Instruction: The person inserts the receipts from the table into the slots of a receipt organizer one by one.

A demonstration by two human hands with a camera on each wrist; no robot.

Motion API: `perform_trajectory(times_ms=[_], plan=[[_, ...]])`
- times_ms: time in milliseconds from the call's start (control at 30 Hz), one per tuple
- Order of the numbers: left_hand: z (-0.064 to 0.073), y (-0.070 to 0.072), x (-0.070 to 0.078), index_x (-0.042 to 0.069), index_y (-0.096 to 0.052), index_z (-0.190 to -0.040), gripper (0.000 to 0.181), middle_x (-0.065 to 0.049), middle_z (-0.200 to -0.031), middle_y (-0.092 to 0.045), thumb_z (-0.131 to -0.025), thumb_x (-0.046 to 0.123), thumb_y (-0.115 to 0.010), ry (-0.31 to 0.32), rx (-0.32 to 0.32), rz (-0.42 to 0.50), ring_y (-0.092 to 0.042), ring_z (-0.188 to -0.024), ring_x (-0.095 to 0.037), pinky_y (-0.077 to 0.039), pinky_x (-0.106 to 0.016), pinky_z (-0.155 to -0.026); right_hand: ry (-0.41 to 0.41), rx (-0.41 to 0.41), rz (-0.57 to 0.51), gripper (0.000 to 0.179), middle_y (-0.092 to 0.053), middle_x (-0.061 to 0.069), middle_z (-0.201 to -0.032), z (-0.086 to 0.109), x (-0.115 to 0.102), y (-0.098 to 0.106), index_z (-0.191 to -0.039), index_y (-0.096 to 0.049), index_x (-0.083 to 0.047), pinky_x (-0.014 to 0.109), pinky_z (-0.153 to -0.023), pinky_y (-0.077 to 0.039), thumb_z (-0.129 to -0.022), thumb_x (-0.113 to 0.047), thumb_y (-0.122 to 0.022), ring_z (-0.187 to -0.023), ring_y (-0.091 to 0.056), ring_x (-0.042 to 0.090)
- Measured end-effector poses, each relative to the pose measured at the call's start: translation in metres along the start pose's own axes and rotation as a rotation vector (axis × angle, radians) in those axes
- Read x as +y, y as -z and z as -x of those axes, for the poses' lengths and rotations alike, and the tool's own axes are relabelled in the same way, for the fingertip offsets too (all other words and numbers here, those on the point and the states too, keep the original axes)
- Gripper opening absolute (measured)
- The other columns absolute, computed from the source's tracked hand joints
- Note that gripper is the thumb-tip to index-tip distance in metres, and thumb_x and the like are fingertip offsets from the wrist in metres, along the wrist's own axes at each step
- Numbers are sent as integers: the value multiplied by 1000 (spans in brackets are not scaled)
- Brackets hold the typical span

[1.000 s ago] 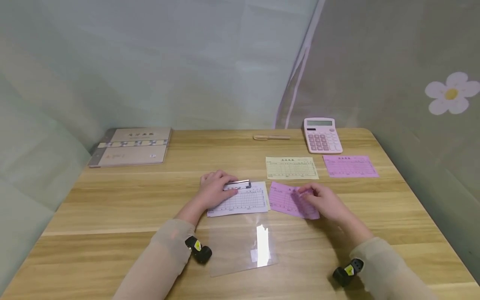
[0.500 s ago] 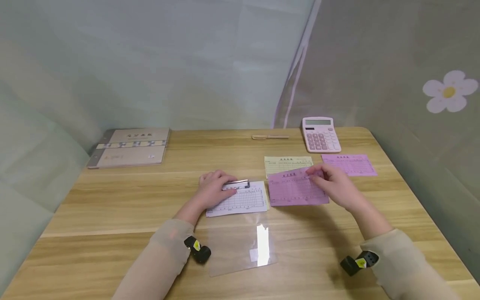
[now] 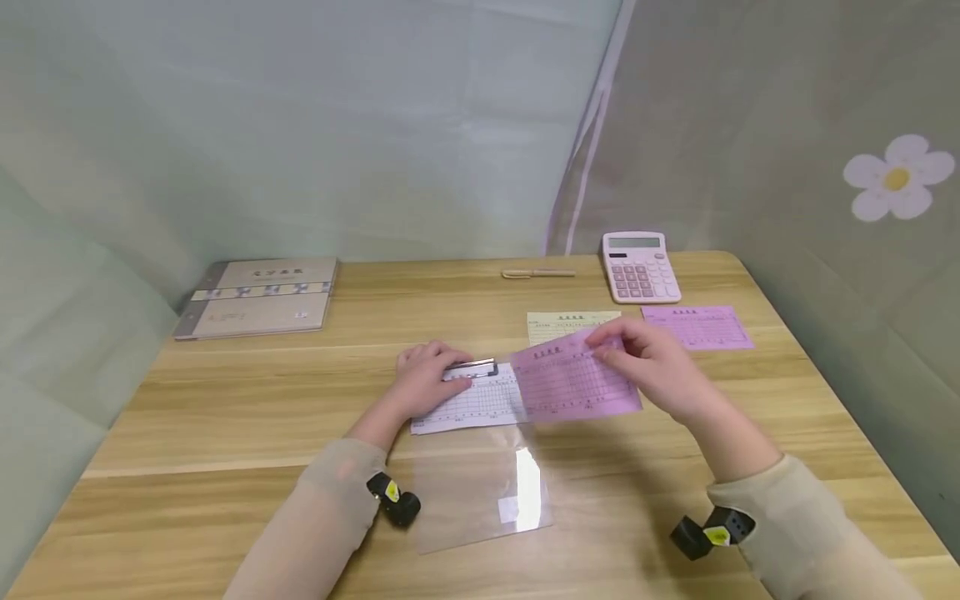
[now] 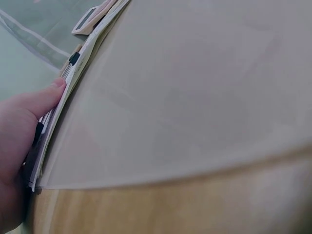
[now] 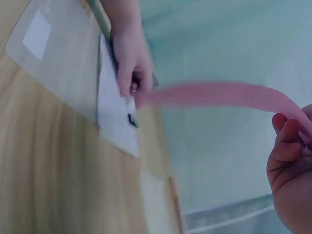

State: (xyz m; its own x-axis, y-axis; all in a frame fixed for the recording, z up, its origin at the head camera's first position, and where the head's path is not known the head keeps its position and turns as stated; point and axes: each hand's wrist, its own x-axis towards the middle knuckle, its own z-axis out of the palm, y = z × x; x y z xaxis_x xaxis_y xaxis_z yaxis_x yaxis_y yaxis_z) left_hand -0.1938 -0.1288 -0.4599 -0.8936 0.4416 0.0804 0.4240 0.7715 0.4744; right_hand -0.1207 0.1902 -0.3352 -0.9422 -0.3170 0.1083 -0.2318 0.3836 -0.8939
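"Head view: what has the right hand (image 3: 663, 371) got?"

"A pink slip (image 3: 573, 383). Thumb and fingers pinch it by its upper right corner, and the rest stretches off to the left of those fingers, raised above the tabletop (image 3: 247, 408)."

"And the left hand (image 3: 427, 383)?"

"It grips the top end of the clear clipboard (image 3: 468, 496). The thumb lies on the near side of the metal clip (image 3: 480, 367) and the other fingers reach behind it, their tips hidden. White slips (image 3: 476, 408) lie just to the right of that thumb."

"So which relation matters most?"

"The pink slip's long axis: it runs leftward from the right fingers towards the clip. Its free end overlaps the right end of the white slips in this view. The left hand is the nearer one to the clip, touching it."

"Does the pink slip touch the white ones?"

"I can't tell. The right wrist camera shows it arching across from the right fingers, but the far end is blurred."

"Anything else near those fingers?"

"A yellow slip (image 3: 551, 323) beyond them to the left, partly covered, and a calculator (image 3: 641, 287) straight beyond."
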Motion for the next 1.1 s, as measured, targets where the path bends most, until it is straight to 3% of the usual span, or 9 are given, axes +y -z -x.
perform_trajectory(times_ms=[300, 433, 767, 867, 1100], plan=[[0, -1, -1, 24, -61, -122, 39, 0, -118, -54, -88, 43, -61, 1, -5, -16, -44, -111, -22, -18, -47, -97, -159, -60, 118, 14, -61, 8, -93, 0, 74, -21, -102, -64, -5, 29, -68, -43, -89, -7, -57, -79, -52, 20], [-1, 0, 3, 24, -61, -121, 38, -1, -118, -54, -88, 42, -61, -3, -3, -3, -44, -112, -23, -18, -47, -97, -136, -98, 205, 14, -60, 4, -91, 1, 96, -36, -101, -65, -8, 33, -71, -43, -88, -9, -59, -79, -52, 19], [0, 1, 1, 21, -61, -121, 41, -2, -121, -54, -86, 41, -64, 6, -3, 12, -44, -115, -24, -16, -48, -98, -96, -136, 268, 18, -62, -1, -92, -11, 96, -70, -103, -65, -14, 33, -70, -44, -85, -17, -65, -78, -54, 15], [-1, 2, 3, 21, -62, -121, 41, -3, -119, -55, -85, 41, -65, 2, -9, 12, -45, -113, -24, -17, -49, -98, -98, -129, 273, 18, -60, -1, -85, -13, 94, -75, -102, -65, -14, 32, -66, -43, -85, -16, -65, -73, -52, 14], [-7, 11, 5, 20, -62, -119, 42, -1, -117, -57, -83, 41, -67, -18, -68, -38, -47, -111, -24, -25, -46, -93, -58, -120, 255, 18, -57, -3, -79, -16, 85, -85, -103, -66, -13, 31, -61, -44, -85, -16, -64, -69, -51, 14]])
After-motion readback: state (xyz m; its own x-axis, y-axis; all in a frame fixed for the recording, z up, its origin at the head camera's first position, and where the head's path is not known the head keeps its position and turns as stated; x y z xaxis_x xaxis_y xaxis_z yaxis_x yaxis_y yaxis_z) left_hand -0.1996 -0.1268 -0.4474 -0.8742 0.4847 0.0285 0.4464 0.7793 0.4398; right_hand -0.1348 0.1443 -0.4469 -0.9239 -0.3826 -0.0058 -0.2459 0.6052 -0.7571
